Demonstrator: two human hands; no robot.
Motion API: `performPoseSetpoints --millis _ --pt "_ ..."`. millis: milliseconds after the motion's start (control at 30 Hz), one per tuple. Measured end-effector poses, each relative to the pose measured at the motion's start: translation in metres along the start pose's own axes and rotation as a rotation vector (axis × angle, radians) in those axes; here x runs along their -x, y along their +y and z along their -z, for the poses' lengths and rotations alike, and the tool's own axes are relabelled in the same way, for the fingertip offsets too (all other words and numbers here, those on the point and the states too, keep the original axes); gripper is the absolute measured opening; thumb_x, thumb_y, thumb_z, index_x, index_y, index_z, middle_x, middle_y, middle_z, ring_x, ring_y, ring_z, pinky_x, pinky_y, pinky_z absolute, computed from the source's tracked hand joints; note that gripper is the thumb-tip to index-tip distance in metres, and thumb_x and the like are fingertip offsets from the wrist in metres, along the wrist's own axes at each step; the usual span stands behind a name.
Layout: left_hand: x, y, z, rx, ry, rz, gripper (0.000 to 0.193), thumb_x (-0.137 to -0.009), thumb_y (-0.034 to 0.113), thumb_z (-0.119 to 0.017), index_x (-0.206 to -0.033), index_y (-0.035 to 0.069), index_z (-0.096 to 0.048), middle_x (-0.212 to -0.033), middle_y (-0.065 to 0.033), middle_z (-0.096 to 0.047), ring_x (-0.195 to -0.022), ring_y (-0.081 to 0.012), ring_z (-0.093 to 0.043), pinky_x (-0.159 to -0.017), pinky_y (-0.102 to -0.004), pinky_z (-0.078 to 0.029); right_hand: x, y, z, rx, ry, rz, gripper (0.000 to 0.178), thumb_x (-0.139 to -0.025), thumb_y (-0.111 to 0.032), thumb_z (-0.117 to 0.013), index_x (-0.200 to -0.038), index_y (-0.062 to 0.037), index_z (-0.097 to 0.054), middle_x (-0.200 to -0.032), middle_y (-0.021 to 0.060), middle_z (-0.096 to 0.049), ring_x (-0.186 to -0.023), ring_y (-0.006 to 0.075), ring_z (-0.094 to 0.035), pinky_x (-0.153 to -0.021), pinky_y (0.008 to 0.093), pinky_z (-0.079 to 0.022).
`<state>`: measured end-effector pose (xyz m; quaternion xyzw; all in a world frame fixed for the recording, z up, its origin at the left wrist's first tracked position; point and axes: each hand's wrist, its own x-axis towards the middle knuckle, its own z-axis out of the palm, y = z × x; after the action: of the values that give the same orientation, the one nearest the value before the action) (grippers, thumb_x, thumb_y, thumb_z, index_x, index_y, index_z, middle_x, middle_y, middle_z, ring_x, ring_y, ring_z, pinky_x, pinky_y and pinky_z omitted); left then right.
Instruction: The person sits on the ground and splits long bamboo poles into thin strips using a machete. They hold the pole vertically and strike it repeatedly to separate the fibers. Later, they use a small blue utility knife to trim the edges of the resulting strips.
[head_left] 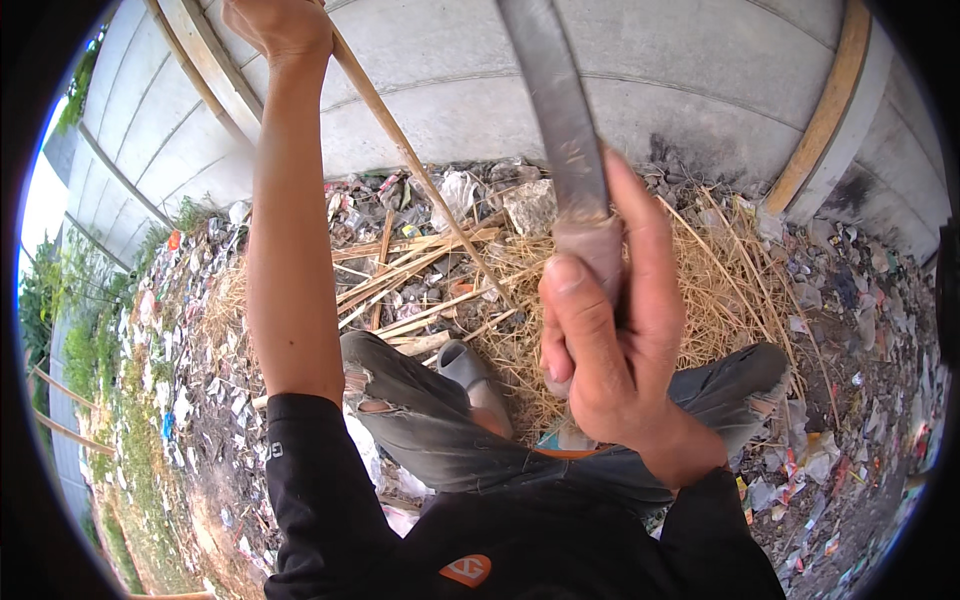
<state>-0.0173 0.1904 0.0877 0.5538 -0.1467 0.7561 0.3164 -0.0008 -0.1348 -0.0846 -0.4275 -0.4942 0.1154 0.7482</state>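
Note:
My left hand [282,28] is raised at the top edge, closed round the upper end of a long thin bamboo stick [405,150]; its fingers are partly cut off by the picture's edge. The stick slants down to the right, its lower end at the straw-covered ground. In my right hand [625,350] is a machete [560,110], gripped by its pale handle with the thumb along it. The dark blade points upward and its tip runs out of view. Blade and stick are apart.
Split bamboo strips [420,275] and straw-like shavings [720,290] lie before my knees. A pale stone block [530,207] rests near the concrete wall [690,110]. Bamboo poles [825,110] lean on the wall. Litter [200,370] covers the ground, with green plants at the left.

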Motion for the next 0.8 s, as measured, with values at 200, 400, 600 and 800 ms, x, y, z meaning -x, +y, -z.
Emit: performPoseSetpoints --millis 200,400,600,800 --pt "-0.046 -0.054 0.084 0.398 -0.252 0.19 0.053 -0.105 0.059 -0.037 -0.1 0.012 -0.06 -0.046 0.0029 -0.038 -0.038 -0.0068 -0.026 -0.039 -0.0257 -0.014 0.008 -0.02 0.03 -0.13 -0.075 -0.456 0.052 -0.105 -0.01 -0.05 -0.153 0.0021 -0.034 -0.077 0.0015 -0.054 -0.047 0.0025 -0.042 -0.043 0.0201 -0.037" --pt "-0.004 0.005 0.02 0.038 -0.013 0.006 0.054 -0.105 0.061 -0.036 -0.099 0.013 -0.059 -0.046 0.0032 -0.038 -0.039 -0.0071 -0.027 -0.039 -0.0256 -0.015 -0.004 -0.044 0.021 -0.125 0.096 -0.025 0.061 -0.108 -0.026 -0.045 -0.159 -0.0051 -0.021 -0.072 0.0034 -0.05 -0.042 0.004 -0.04 -0.038 0.0217 -0.04" --pt "0.002 -0.016 0.023 0.279 -0.134 0.189 0.055 -0.104 0.063 -0.037 -0.096 0.013 -0.059 -0.046 0.0038 -0.037 -0.039 -0.0076 -0.026 -0.039 -0.0256 -0.014 0.015 -0.013 0.04 -0.239 -0.139 -0.684 0.059 -0.106 -0.02 -0.051 -0.159 -0.0077 -0.027 -0.073 0.003 -0.051 -0.044 0.0045 -0.042 -0.041 0.021 -0.04" --pt "-0.006 -0.058 0.063 0.653 -0.239 0.326 0.056 -0.104 0.062 -0.037 -0.096 0.012 -0.06 -0.045 0.0039 -0.034 -0.039 -0.0079 -0.025 -0.038 -0.0264 -0.013 -0.022 -0.062 0.028 0.061 0.246 -0.011 0.055 -0.109 -0.026 -0.04 -0.159 -0.0073 -0.026 -0.071 0.0016 -0.045 -0.04 0.0045 -0.039 -0.038 0.0211 -0.038"
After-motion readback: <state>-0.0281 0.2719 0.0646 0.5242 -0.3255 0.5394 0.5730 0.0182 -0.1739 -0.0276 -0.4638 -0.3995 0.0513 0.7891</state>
